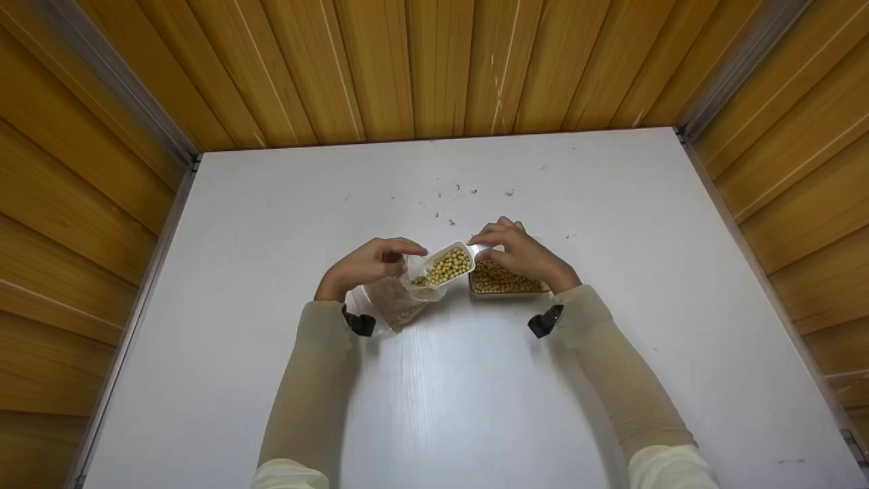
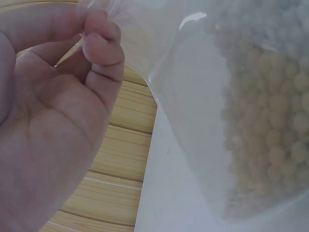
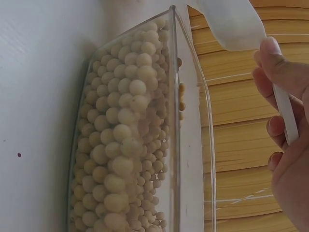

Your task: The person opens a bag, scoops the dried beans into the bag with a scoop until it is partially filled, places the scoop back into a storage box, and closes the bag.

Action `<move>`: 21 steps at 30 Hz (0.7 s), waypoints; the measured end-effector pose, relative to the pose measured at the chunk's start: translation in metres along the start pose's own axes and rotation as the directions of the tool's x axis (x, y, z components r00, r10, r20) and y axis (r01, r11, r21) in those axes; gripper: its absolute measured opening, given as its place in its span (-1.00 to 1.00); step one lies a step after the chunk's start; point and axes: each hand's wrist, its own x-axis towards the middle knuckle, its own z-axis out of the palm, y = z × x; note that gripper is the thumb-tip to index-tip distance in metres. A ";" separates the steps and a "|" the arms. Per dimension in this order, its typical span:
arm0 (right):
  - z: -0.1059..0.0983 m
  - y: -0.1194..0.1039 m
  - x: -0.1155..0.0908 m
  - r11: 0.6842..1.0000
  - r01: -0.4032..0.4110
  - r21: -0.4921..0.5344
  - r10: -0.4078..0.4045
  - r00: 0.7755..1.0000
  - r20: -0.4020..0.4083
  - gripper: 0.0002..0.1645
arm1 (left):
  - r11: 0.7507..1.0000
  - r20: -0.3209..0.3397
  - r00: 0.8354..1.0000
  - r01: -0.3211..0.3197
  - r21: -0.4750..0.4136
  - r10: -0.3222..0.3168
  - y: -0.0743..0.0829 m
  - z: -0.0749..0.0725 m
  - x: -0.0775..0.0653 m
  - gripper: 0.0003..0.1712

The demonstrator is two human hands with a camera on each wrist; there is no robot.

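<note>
My left hand [image 1: 370, 266] pinches the upper edge of a clear plastic bag [image 1: 397, 305]. Through its film, pale round soybeans [image 2: 275, 121] show in the left wrist view. With fingers and thumb my right hand [image 1: 524, 257] grips the handle of a white scoop [image 3: 236, 24]. Soybeans [image 1: 449, 265] fill the scoop, whose front end is at the bag's mouth. Below the right hand stands a clear rectangular container [image 3: 174, 106], which holds many more soybeans [image 3: 116, 145]. The hand covers part of this container in the head view.
A white table [image 1: 434, 407] carries everything. Small dark marks [image 1: 451, 222] dot its surface beyond the hands. Wood-patterned panels [image 1: 434, 68] stand along the back and both sides.
</note>
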 end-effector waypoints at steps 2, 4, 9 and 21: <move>0.000 0.000 0.000 1.000 0.004 -0.010 -0.004 1.000 0.003 -0.60 | 1.000 -0.002 1.000 -0.003 -0.001 0.003 -0.001 0.000 0.000 -0.54; 0.000 0.001 0.000 1.000 0.011 -0.020 -0.010 1.000 0.005 -0.60 | 1.000 -0.003 1.000 -0.006 -0.002 0.006 -0.002 0.000 0.000 -0.55; -0.001 0.000 0.001 0.999 0.029 -0.042 -0.029 1.000 0.007 -0.60 | 1.000 -0.007 1.000 -0.006 0.003 0.006 -0.002 -0.001 0.000 -0.55; -0.005 -0.012 0.002 0.991 0.052 -0.123 -0.050 0.999 0.018 -0.64 | 1.000 -0.002 1.000 -0.012 0.006 0.012 -0.003 -0.001 -0.001 -0.53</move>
